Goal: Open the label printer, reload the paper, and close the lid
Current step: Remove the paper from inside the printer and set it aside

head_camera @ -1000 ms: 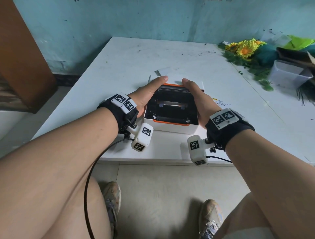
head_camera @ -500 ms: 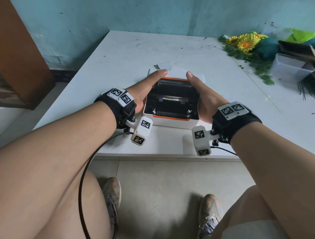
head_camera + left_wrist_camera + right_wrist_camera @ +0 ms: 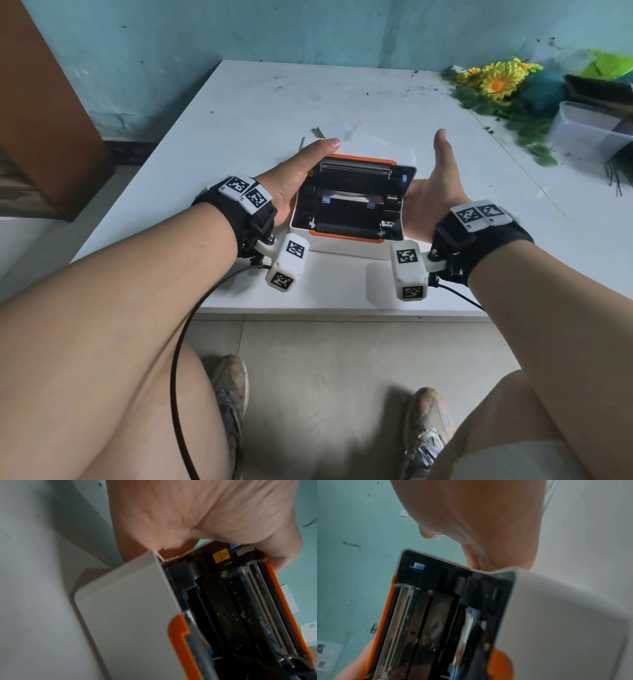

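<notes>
A white label printer point(image 3: 352, 248) with orange trim stands near the table's front edge, its lid point(image 3: 356, 169) raised and the black paper bay exposed. A pale strip of paper point(image 3: 346, 197) lies across the bay. My left hand point(image 3: 294, 178) grips the printer's left side, with the thumb laid over the lid's upper corner; the left wrist view shows that thumb over the orange rim point(image 3: 281, 601). My right hand point(image 3: 431, 192) lies with its palm beside the printer's right side, its thumb straight and off the lid. Its fingers are hidden behind the printer point(image 3: 556, 615).
White sheets point(image 3: 342, 132) lie just behind the printer. Artificial sunflowers point(image 3: 496, 82) and a clear plastic box point(image 3: 589, 130) crowd the table's right side. A brown cabinet point(image 3: 41, 120) stands to the left. The table's front edge point(image 3: 342, 310) is close under my wrists.
My right thumb has lifted off the lid's top edge and the right hand has drawn out to the right. The left hand keeps its hold.
</notes>
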Action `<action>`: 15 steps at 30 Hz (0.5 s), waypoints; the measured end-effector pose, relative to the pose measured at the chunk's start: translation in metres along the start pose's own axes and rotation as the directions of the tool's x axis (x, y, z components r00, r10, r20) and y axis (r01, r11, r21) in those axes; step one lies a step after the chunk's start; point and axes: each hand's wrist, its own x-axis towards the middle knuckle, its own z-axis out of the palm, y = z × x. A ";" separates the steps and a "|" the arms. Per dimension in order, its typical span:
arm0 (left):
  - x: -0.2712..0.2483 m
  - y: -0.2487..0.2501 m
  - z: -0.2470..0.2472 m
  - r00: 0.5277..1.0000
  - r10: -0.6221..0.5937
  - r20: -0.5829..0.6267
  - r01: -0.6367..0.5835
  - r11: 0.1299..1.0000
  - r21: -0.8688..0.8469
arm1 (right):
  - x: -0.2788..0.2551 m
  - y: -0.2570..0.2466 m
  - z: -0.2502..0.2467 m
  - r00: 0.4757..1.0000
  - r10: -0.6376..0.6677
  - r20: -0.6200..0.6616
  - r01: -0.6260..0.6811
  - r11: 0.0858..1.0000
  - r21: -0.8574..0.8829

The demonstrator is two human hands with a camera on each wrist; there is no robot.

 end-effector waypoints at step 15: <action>0.007 -0.004 -0.003 1.000 -0.019 0.006 0.019 1.000 0.005 | 0.014 0.004 0.008 0.972 -0.125 -0.199 0.094 0.983 -0.155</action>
